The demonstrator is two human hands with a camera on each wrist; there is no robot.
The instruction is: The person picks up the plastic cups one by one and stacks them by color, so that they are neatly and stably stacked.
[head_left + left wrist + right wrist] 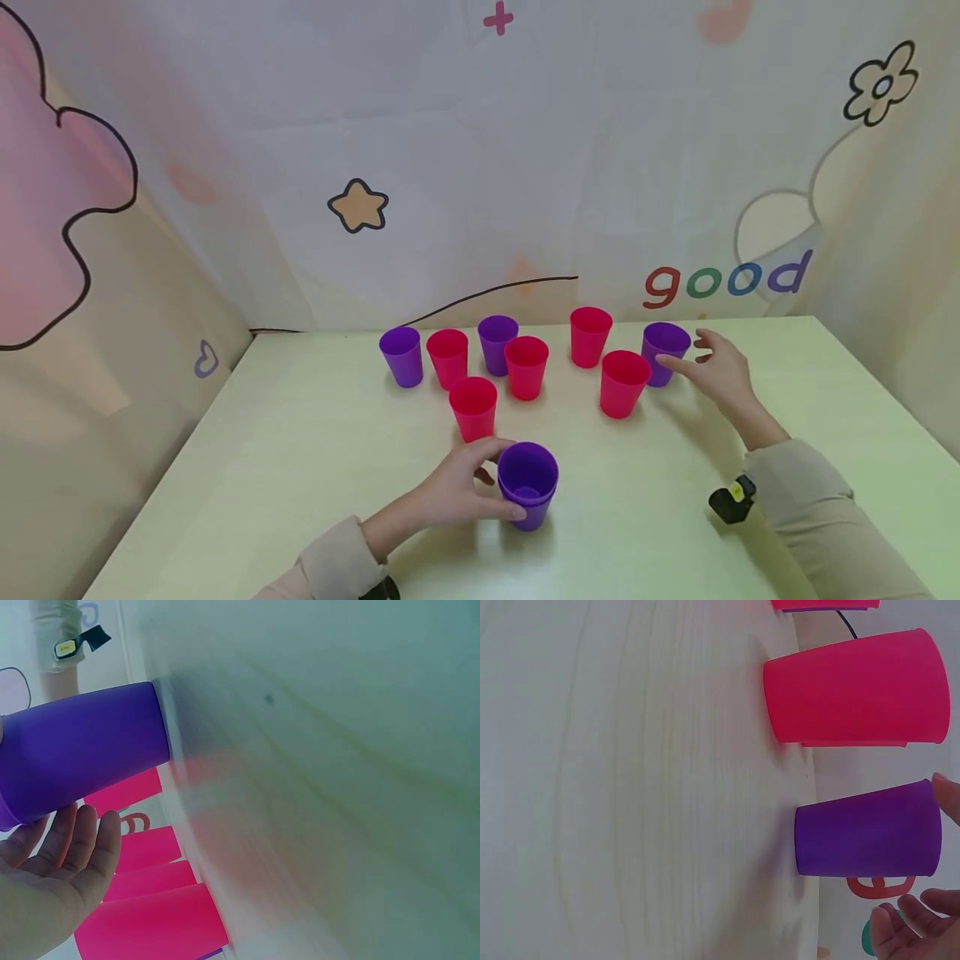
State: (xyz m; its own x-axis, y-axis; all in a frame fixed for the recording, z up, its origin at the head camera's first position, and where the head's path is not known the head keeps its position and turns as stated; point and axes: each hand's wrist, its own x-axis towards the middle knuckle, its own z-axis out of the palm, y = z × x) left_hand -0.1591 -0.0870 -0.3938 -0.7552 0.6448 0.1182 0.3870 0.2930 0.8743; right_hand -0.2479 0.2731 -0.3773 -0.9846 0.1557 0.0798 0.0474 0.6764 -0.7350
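Note:
Two nested purple cups (531, 475) stand upright near the front of the table. My left hand (459, 487) holds them from the left, thumb on the near side and index finger by the far rim. In the left wrist view the outer purple cup (82, 746) shows its side, with the fingers alongside. At the back right, my right hand (722, 373) surrounds a single upright purple cup (664, 354) loosely. The thumb is at its rim, while the other fingers stay apart from its right side, as the right wrist view also shows.
Red cups (474, 408) and purple cups (401, 357) stand upright across the back of the table (285, 433). A red cup (624, 385) is just left of the right hand's cup. A printed cloth backdrop (465, 167) rises behind the table.

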